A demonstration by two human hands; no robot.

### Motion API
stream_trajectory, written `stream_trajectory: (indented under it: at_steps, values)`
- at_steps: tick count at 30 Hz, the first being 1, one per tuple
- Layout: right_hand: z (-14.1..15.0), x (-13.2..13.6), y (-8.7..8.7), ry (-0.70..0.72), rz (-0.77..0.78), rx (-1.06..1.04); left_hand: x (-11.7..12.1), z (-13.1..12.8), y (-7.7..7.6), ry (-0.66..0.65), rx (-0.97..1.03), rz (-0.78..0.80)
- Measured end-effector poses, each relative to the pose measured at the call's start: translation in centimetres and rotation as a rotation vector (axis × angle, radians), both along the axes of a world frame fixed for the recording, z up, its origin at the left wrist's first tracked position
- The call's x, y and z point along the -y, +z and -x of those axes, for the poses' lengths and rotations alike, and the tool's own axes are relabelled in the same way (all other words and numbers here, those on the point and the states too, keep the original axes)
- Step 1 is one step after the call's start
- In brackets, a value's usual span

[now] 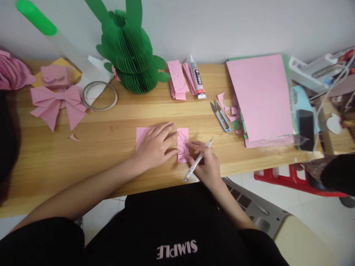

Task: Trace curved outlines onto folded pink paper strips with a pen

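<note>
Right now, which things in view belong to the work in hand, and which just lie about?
In work: pen in the right hand; marked pink strip; pink paper under the left hand.

Seemingly just lying about: glue tube; tape roll; pink bow; green paper figure.

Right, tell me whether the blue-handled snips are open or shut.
Open: the snips lie on the wooden table with their two tips visibly apart.

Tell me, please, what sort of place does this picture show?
It looks like a papercraft work area, at home or in a small workshop; I cannot tell which. The signs are the pink paper strip with drawn curves, the B-7000 glue tube and the blue-handled thread snips.
</note>
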State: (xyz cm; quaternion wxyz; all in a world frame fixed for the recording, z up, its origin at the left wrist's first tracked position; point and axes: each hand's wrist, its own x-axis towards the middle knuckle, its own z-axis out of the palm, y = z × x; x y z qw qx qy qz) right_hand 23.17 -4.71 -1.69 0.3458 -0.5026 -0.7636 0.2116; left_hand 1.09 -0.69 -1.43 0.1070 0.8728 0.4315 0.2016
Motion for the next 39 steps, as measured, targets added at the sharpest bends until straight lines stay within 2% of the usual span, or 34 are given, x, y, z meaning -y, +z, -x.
stream_trajectory:
  at_steps: [4, 10, 29, 39]
  values:
    - [0.54, 0.25, 0.00, -0.040, -0.091, 0.080, -0.01, 0.08, -0.04, 0.005, -0.008, 0.014]
    - [0.73, 0.28, 0.20, -0.021, -0.197, 0.161, -0.05, 0.12, -0.07, 0.004, 0.049, 0.022]
    - [0.74, 0.29, 0.17, -0.013, -0.234, 0.207, -0.06, 0.12, -0.09, 0.006, 0.041, 0.015]
    - [0.59, 0.31, 0.11, 0.008, -0.183, 0.150, -0.10, 0.17, -0.02, 0.012, 0.053, 0.056]
